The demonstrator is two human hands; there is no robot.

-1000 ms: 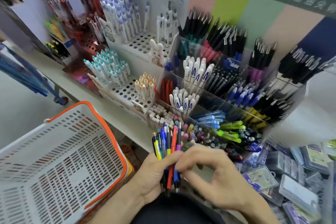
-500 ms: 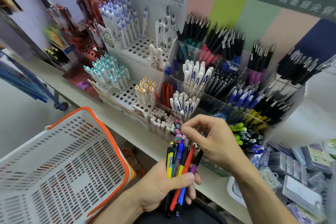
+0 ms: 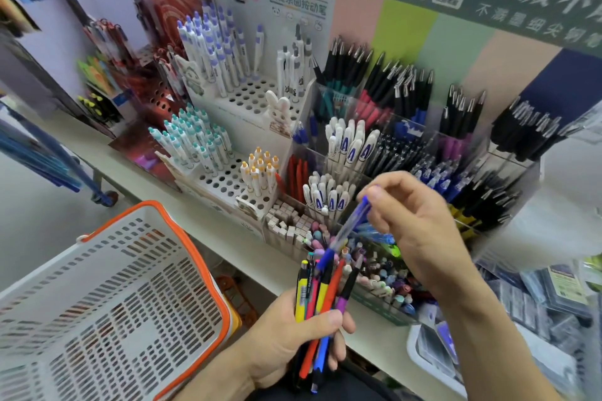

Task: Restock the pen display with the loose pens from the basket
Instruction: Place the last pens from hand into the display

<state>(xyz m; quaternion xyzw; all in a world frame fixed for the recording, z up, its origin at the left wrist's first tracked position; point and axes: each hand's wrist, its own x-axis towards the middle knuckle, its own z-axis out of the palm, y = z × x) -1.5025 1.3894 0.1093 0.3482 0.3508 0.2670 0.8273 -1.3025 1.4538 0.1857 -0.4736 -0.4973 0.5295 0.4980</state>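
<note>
One clear blue pen (image 3: 350,227) pinched by right hand (image 3: 420,231), slim plastic barrel

Pen display (image 3: 407,153) stood at the rear of the shelf (image 3: 208,225). Basket (image 3: 107,296) sat left, before the shelf. Left hand (image 3: 293,335) held a pen bundle (image 3: 321,290) right of the basket; right hand (image 3: 420,225) above it, before the display

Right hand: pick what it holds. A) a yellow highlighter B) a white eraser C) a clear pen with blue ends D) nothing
C: the right hand pinches a clear blue-ended pen by its top, above the bundle of pens gripped in the left hand.
</note>
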